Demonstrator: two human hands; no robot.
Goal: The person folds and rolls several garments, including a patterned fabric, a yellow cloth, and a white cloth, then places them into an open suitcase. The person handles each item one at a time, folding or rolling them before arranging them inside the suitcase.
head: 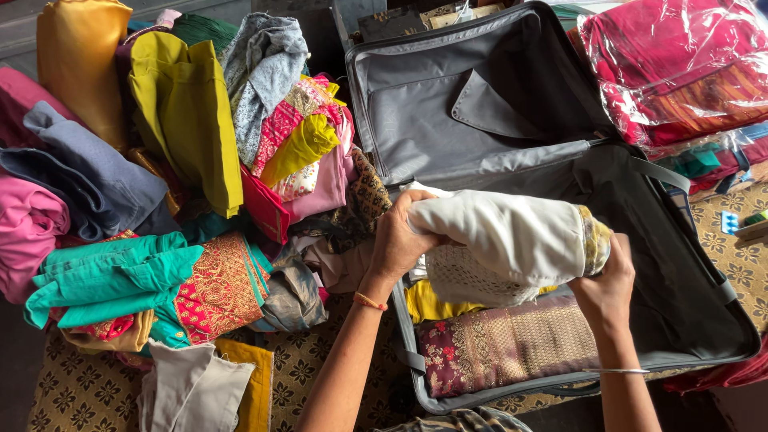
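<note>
Both hands, left hand (398, 240) and right hand (606, 282), clamp a cream roll (512, 236) at mid-frame; loosened grip could unroll it over the suitcase (704, 320).

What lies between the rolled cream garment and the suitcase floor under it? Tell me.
The rolled cream garment, held at its ends by the left hand and right hand, hangs over the open grey suitcase. Below it lie a maroon brocade cloth and a yellow cloth; the floor farther right is bare.
</note>
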